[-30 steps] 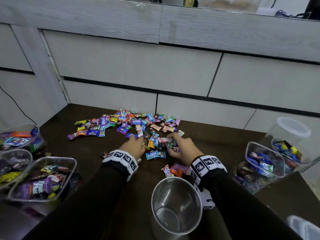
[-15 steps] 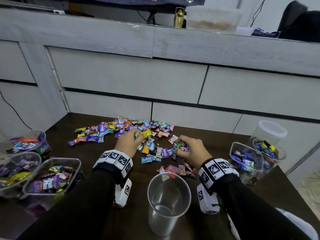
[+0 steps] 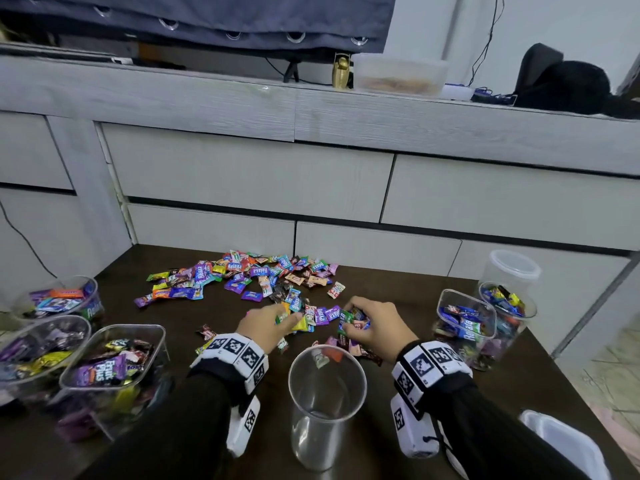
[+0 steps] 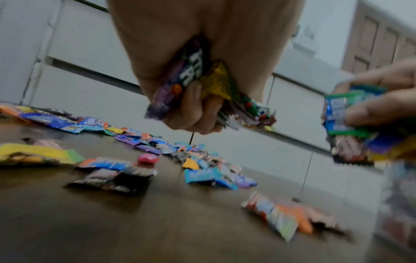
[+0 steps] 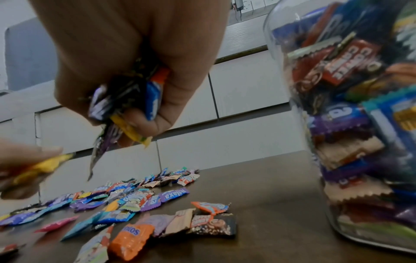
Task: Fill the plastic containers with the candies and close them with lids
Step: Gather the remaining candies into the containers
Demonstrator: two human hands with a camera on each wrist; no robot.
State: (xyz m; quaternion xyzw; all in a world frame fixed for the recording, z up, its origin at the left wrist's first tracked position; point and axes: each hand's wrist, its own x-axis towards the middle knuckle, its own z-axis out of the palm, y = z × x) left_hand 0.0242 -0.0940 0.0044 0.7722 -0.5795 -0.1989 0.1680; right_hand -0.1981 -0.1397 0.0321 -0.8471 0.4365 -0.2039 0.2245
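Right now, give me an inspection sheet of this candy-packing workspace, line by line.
Surface: dark brown wooden table, strewn with sweets.
Job's things: empty clear plastic cup near the front edge; loose pile of colourful wrapped candies; three filled clear tubs on the left, two on the right, all without lids; white lid at the front right.
Clutter: lidded empty clear jar at the far right.
Grippers: left hand grips a bunch of candies; right hand grips another bunch.
Cables: black cable on the left wall.
Surroundings: pale grey drawer fronts behind the table.
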